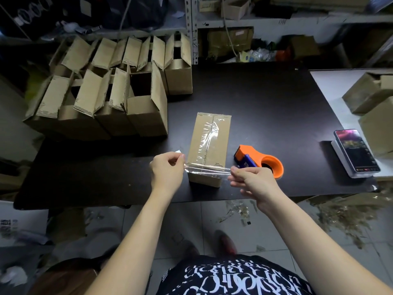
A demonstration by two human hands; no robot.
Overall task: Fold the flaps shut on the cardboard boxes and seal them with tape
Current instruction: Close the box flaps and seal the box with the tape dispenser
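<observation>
Holding clear plastic tape strip (207, 168) taut over closed brown cardboard box (209, 143) at its near end, crosswise to its long axis; left hand (168, 169), right hand (254, 180) each pinching one end

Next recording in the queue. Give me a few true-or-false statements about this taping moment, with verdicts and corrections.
1. The left hand and right hand each pinch an end of a strip of clear tape stretched over the near end of the closed box. True.
2. The right hand holds the orange tape dispenser. False: it lies on the table, right of the closed box.
3. The closed box already has tape along its top seam. True.
4. The boxes at the table's far left are taped shut. False: their flaps stand open.
5. A phone with a lit screen lies at the right. True.
</observation>
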